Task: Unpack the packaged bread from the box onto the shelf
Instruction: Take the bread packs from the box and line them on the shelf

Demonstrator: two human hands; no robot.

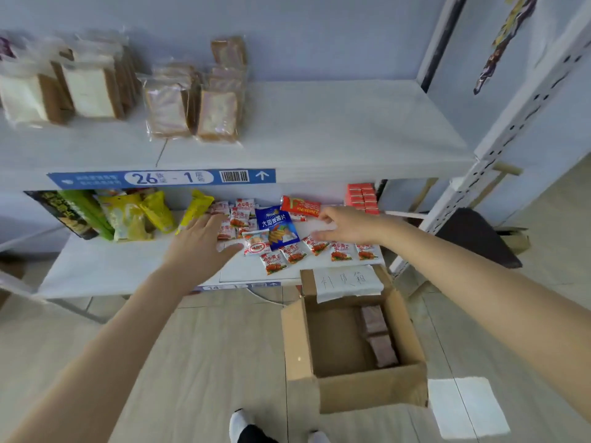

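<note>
Both grips are empty. My left grip (200,247) is spread flat, palm down, fingers apart, over the lower shelf (112,270); I cannot tell whether it touches. My right grip (345,227) reaches out over the same shelf with its fingers straight and holds nothing.

Count, task goods:
- Cardboard box (367,391): one, open, on the floor just below the lower shelf's front edge. Two packs of bread (374,319) lie in it, end to end against its right wall.
- Upper shelf (335,129): white sliced bread (86,91) at the left, two packs in front with more behind. Beside it is pinkish sliced bread (217,115), two packs in front and a stack behind. Exact totals cannot be read, as the rows overlap.

Count, other goods on the lower shelf:
- Blue packet (278,230): one.
- Red packet (300,206): one.
- Small red boxes (363,196): one stack at the back right.
- Yellow and green bags (128,215): several at the left.
- Small red-and-white sachets (340,251): more than ten, scattered and overlapping.

Surfaces and room: both shelves are white boards on a perforated white upright (511,123). A blue label (161,178) reading "26 - 1" sits on the upper shelf's front edge. A handwritten paper note (347,281) is stuck to the box's far flap. The floor (192,362) is pale, and one white sheet (467,407) lies to the right of the box. The wall is pale blue.
</note>
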